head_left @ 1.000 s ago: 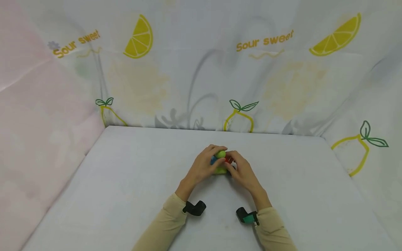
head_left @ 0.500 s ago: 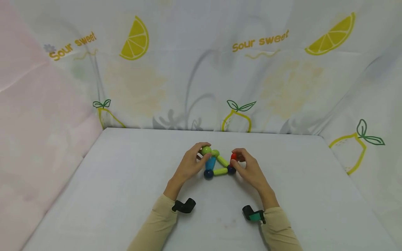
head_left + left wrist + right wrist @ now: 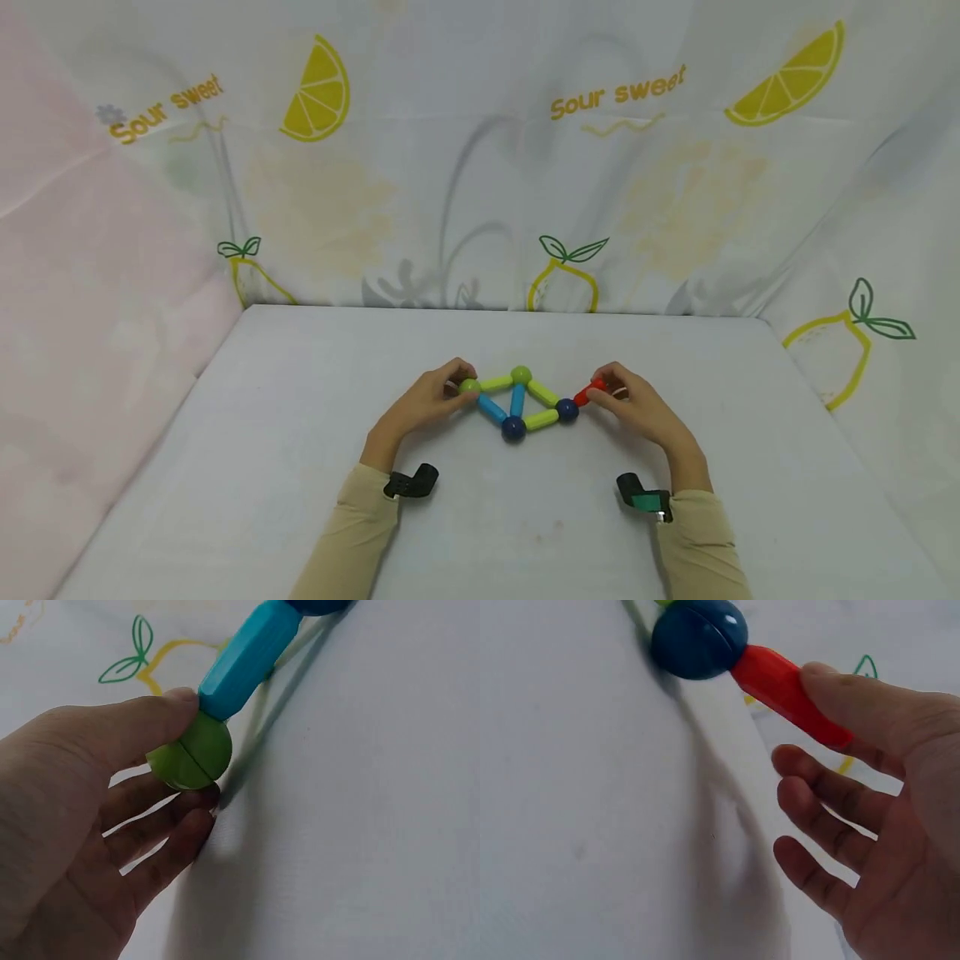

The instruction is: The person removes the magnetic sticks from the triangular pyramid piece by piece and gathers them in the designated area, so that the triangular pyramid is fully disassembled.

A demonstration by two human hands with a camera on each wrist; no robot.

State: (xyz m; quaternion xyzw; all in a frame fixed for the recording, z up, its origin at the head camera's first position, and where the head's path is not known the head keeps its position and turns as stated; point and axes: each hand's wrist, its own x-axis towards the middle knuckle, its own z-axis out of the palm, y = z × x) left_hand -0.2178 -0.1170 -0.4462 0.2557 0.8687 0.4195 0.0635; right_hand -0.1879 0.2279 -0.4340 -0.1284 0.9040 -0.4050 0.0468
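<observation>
A flat figure of magnetic rods and balls lies between the hands over the white table, forming two joined triangles. My left hand (image 3: 426, 404) pinches the green ball (image 3: 196, 754) at the figure's left corner, thumb on top. From that ball a blue rod (image 3: 251, 660) runs to a dark blue ball (image 3: 513, 428) at the near side. Another green ball (image 3: 521, 375) sits at the far side, with a second blue rod (image 3: 517, 400) joining these two. My right hand (image 3: 643, 408) holds a red rod (image 3: 780, 686) by its outer end; its inner end meets the right dark blue ball (image 3: 700, 637).
Yellow-green rods (image 3: 543, 392) make up the other sides of the figure. The white table (image 3: 480, 533) reaches back to a curtain (image 3: 420, 167) printed with lemons and lettering. Small black cameras (image 3: 412, 482) are strapped to both wrists.
Both hands have moved apart, left and right. The bunched figure has spread out flat between them, and the red rod has tipped from upright to slanting out rightward.
</observation>
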